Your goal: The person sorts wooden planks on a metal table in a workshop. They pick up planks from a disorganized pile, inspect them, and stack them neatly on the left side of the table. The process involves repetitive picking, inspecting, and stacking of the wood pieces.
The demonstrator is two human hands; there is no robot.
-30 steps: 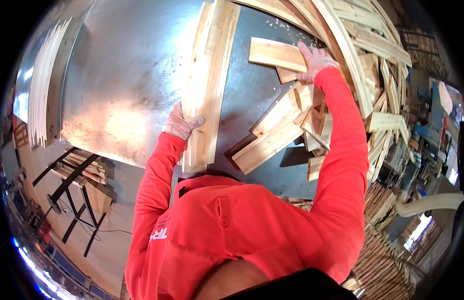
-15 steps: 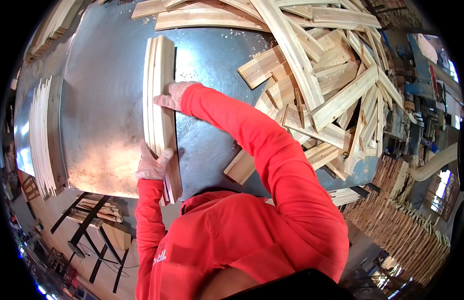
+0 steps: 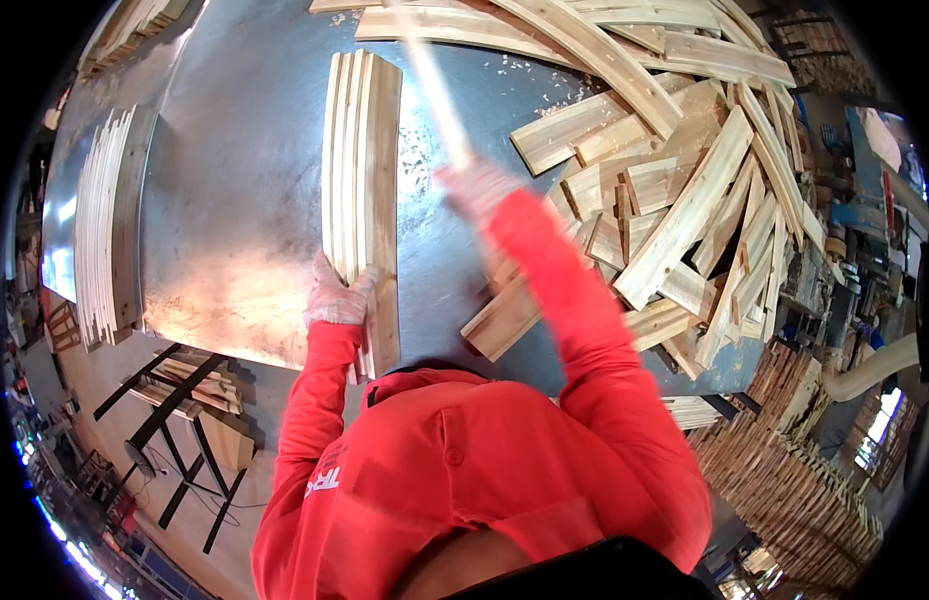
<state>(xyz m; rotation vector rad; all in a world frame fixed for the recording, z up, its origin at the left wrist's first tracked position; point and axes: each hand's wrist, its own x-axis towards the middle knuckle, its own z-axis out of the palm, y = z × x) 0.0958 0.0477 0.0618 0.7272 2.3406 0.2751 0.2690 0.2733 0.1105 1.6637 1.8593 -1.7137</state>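
My left hand [image 3: 340,290], in a pale work glove, grips the lower part of a small stack of wooden boards [image 3: 364,165], its thumb across the boards and its fingers at their left side. The boards lie side by side, lengthwise away from me, on the metal tabletop. To the right of them my right hand [image 3: 481,190], also gloved and smeared by motion, holds one end of a wooden board [image 3: 432,85]. That board is blurred, seen nearly edge-on, and points away from me toward the far boards.
A jumbled pile of boards [image 3: 674,190] covers the table's right side. Neatly stacked boards [image 3: 109,225] stand at the left, and more [image 3: 134,30] at the far left. A black metal stand [image 3: 174,420] is below the table's left edge. Stacked timber [image 3: 794,460] stands at the lower right.
My right hand has left the stack and moved right, now with a board from the loose pile in it. My left hand stays on the stack. The whole view has shifted somewhat.
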